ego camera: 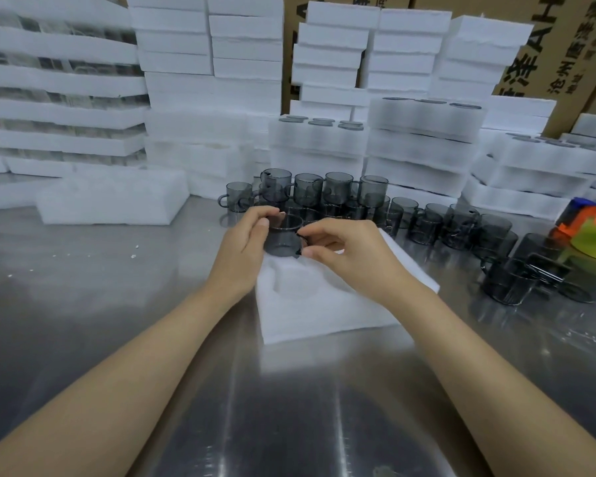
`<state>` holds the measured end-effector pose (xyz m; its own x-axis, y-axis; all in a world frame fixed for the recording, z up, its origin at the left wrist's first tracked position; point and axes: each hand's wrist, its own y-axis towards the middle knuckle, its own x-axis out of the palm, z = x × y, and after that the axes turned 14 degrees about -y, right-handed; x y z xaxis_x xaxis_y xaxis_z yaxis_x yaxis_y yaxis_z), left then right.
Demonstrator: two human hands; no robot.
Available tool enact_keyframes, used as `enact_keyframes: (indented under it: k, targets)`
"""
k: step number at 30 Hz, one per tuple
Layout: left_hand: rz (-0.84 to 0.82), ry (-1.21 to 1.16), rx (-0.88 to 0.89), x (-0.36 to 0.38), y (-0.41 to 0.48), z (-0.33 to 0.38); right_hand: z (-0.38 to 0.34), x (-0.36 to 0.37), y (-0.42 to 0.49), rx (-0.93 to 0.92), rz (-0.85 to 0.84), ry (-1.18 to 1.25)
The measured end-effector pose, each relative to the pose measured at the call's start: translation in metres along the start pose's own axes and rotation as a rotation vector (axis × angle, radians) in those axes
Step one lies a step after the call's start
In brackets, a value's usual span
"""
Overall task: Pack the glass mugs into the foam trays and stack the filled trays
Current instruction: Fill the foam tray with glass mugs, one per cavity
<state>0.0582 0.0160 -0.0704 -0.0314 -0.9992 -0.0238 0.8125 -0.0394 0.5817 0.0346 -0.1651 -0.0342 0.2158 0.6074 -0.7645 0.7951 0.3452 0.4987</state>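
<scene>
- Pinching the handle side of a smoky glass mug [284, 237], the right hand [344, 251] closes thumb and forefinger on it. The left hand [250, 235] curls its fingers over the far rim and sets its thumb on the near wall. Both hands are clamped on the one mug.
- The mug hangs tilted at the far left corner of the foam tray [324, 308], over a round pocket. From here I cannot tell whether its base has gone in.
- The tray's nearer pockets show empty, so this tray looks barely begun.
- To do the step well, level the mug over the pocket, turn the handle toward whatever slot the foam offers, and press evenly on the rim rather than on the handle. Glass forced in askew could tear the foam or chip.
- Beyond, loose mugs [324, 194] crowd the steel table [117, 304], and filled trays [319, 146] stand stacked behind them.
</scene>
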Motion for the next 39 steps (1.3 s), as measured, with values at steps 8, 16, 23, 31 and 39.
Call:
enact_keyframes:
  k: [8, 16, 23, 31, 39]
  targets:
    - [-0.046, 0.032, -0.032, -0.001, 0.003, -0.003, 0.002, 0.000, 0.000, 0.034, -0.034, -0.034]
    - [-0.095, -0.009, -0.095, -0.005, 0.005, 0.000, 0.007, 0.002, 0.001, 0.041, -0.098, -0.090]
    - [-0.112, 0.048, -0.190, -0.010, 0.012, -0.002, 0.002, 0.002, 0.003, 0.124, -0.236, -0.212]
    - [-0.156, -0.009, -0.261, -0.015, 0.010, -0.009, -0.002, -0.001, -0.004, 0.055, -0.179, -0.224]
    - [-0.181, -0.052, -0.314, -0.016, 0.008, -0.020, 0.034, -0.046, -0.009, 0.606, -0.081, -0.858]
